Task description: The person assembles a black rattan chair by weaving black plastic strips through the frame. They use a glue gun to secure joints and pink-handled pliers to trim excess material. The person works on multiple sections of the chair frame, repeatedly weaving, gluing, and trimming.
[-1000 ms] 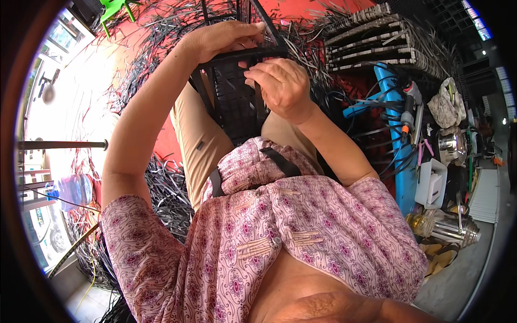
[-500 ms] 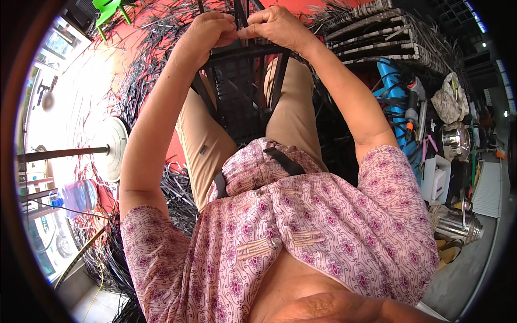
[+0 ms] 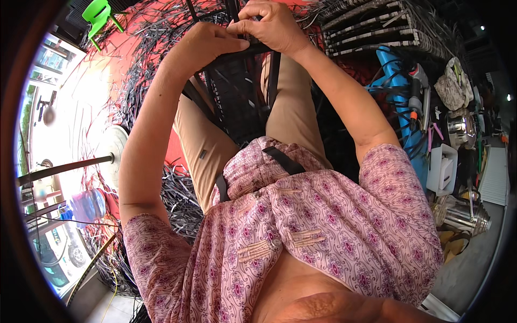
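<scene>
Between my knees stands a black frame (image 3: 273,81) with dark strips woven across its lower part (image 3: 231,105). At its top bar my two hands meet. My left hand (image 3: 207,46) is closed, its thumb and fingers pressed together over the bar; what they pinch is hidden. My right hand (image 3: 272,27) is curled just beside it, thumb and fingers closed on what looks like a thin black strip. Dark uprights and strips (image 3: 231,9) rise past the fingers toward the upper edge, where the view cuts them off.
Loose black strips (image 3: 145,70) cover much of the red floor. Woven panels (image 3: 371,29) are stacked at far right. Nearer lie a blue object (image 3: 396,81), a power drill (image 3: 416,99) and a metal flask (image 3: 463,215). A green chair (image 3: 97,19) and a fan-like stand (image 3: 110,151) are on the left.
My left hand has turned and come down slightly onto the bar. The right hand has shifted up a little, its fingers curling more. The whole view has tilted slightly.
</scene>
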`<action>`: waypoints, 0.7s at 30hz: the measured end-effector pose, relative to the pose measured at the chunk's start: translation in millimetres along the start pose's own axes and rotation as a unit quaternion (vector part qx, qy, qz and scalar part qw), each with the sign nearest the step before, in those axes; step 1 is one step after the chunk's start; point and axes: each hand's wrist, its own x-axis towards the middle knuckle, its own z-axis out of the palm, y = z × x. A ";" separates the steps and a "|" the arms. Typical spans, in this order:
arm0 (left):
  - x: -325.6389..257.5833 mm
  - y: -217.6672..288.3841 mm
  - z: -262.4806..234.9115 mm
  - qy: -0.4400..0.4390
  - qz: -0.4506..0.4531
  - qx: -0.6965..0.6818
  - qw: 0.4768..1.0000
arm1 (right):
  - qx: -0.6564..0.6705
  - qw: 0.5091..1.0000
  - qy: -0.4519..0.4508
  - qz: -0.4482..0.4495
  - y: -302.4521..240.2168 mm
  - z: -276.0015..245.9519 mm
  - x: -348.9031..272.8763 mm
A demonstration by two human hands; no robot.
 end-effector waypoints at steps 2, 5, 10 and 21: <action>4.3 -3.6 2.7 -0.006 0.001 -0.036 0.999 | -0.042 0.997 0.038 -0.060 3.4 0.8 -1.1; 2.0 -7.8 8.2 0.021 -0.002 -0.088 0.996 | -0.025 0.996 0.053 -0.070 0.6 1.7 -3.3; -1.5 2.4 17.9 0.093 0.045 0.031 0.994 | 0.063 0.992 0.105 0.009 -9.6 -2.7 -5.1; -18.4 8.1 43.2 0.211 0.156 0.072 0.962 | -0.142 0.880 0.406 0.203 76.7 -160.0 -129.3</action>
